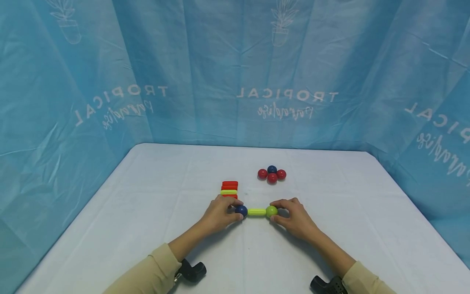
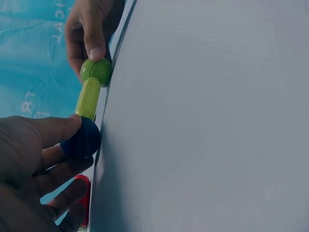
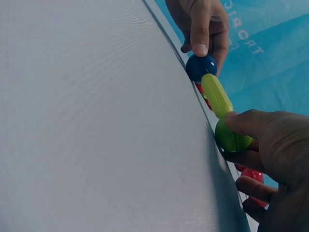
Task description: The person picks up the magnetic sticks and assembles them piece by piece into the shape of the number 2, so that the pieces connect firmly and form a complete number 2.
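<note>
My left hand [image 1: 220, 212] pinches a dark blue ball [image 1: 241, 210] between thumb and fingers. A yellow-green rod [image 1: 256, 212] runs from that ball to a green ball [image 1: 271, 211], which my right hand [image 1: 295, 217] pinches from the other side. The three pieces form one straight line, level over the white table. In the left wrist view, thumb and forefinger grip the blue ball [image 2: 83, 138] close to the rod's end [image 2: 89, 98]. The right wrist view has the right thumb on the green ball [image 3: 231, 136].
Just beyond my left hand lies a row of red rods [image 1: 230, 183] with one yellow-green rod [image 1: 229, 192] among them. Farther back, several red balls [image 1: 272, 178] cluster with one dark blue ball [image 1: 272, 169]. Blue printed curtains [image 1: 242, 61] surround the white table [image 1: 176, 175].
</note>
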A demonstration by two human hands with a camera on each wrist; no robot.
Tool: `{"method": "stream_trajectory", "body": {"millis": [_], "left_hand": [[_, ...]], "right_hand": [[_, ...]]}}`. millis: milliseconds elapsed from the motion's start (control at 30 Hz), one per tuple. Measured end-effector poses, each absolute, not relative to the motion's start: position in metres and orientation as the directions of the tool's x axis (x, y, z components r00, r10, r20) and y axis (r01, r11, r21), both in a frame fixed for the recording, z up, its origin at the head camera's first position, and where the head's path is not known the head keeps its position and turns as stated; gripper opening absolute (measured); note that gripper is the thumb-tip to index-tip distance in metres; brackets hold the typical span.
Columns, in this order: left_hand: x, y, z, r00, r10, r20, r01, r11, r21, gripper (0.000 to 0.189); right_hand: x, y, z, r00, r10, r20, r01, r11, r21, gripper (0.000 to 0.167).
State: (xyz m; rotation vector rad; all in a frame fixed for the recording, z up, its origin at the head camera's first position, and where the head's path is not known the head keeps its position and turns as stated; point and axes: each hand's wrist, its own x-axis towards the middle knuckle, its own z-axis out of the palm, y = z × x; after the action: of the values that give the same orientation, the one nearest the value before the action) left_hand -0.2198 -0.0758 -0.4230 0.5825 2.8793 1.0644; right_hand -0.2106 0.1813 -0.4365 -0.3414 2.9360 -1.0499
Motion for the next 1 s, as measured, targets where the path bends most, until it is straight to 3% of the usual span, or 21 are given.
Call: {"method": "stream_trajectory", "body": {"millis": [667, 1000], "left_hand": [[-0.218, -0.075, -0.422, -0.935, 0.337, 0.107, 0.327, 0.706, 0.628, 0.034], [-0.212, -0.096, -0.420, -0.966, 0.254, 0.056, 0.228, 0.727, 0.648, 0.035]], "right_hand": [[-0.211, 0.180, -0.436, -0.978, -0.200, 0.052, -0.187, 0.751, -0.633, 0.037], [-0.218, 0.161, -0.427, -0.965, -0.246, 0.087, -0.242, 0.720, -0.650, 0.041]]}}
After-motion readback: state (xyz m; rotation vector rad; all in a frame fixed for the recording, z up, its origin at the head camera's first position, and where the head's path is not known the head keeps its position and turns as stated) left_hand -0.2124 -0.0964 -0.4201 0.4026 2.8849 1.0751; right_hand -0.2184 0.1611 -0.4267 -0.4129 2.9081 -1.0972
